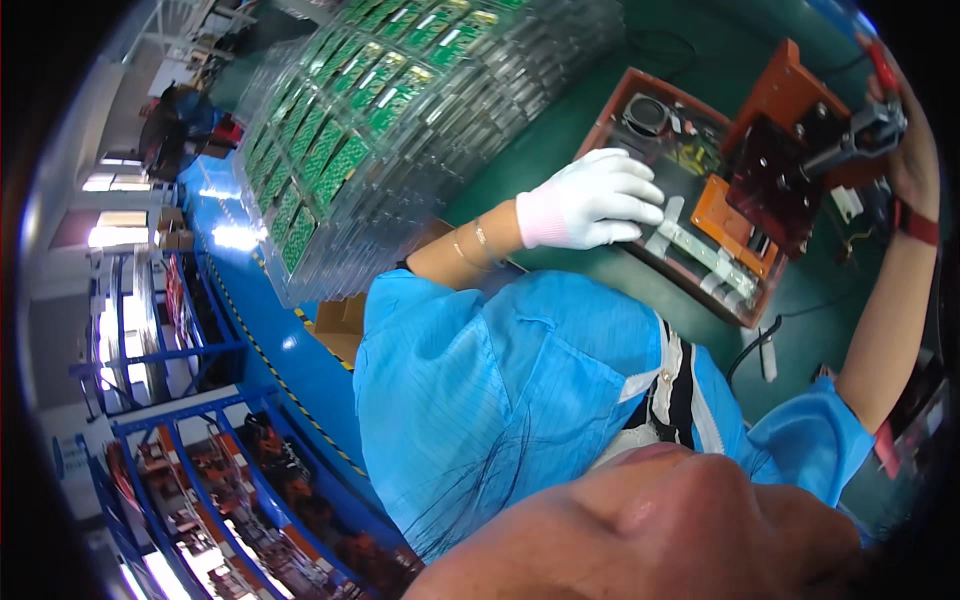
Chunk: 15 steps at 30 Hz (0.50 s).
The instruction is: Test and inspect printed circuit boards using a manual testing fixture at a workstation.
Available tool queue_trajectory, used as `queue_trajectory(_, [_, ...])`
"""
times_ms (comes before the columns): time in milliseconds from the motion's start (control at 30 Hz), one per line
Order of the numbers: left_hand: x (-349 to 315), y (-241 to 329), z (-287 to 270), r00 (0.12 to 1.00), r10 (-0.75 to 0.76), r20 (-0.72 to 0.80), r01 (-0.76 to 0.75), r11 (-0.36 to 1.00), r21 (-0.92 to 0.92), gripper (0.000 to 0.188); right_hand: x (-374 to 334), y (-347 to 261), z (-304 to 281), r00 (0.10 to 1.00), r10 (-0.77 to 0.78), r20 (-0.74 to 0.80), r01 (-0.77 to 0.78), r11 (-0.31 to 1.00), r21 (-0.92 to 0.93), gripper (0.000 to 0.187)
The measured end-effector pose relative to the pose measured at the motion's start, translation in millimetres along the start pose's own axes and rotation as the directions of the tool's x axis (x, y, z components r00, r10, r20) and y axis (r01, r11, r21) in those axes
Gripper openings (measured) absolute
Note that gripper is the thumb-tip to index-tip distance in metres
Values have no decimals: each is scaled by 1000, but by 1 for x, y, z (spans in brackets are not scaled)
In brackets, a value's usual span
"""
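My left hand (597,200), in a white glove with a pink cuff, rests at the near left edge of a red-brown test fixture (740,312). Its fingers are stretched out and hold nothing. At the far right, my bare right hand (912,160) is closed around the red handle (882,70) of a metal toggle clamp (862,135). The clamp sits on an orange upright bracket (785,85), beside a dark red plate (770,185). Inside the fixture lie an orange frame (725,215), a round black part (645,113) and coloured wires (692,155). The right fingertips are partly hidden.
Tall stacks of clear plastic trays (500,110) with green circuit boards (345,160) stand to the left on the green tabletop (575,100). A black cable (750,350) runs beside the fixture. Blue shelving (190,410) and a cardboard box (340,325) are farther left.
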State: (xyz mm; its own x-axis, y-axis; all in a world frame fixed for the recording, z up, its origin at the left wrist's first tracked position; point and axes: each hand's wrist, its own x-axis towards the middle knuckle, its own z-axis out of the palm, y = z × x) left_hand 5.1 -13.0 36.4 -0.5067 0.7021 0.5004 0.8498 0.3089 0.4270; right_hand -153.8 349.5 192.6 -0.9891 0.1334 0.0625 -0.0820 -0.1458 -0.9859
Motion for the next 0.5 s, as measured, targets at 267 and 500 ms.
queue_trajectory(267, [2,-2,-142,964,-220,151,147,910,389,30,20,10,-15,942,-168,289,173,985,7,49])
queue_trajectory(500, [14,-138,-268,736,-613,-287,594,383,707,42,11,8,-8,936,-173,306,154,984,84,48])
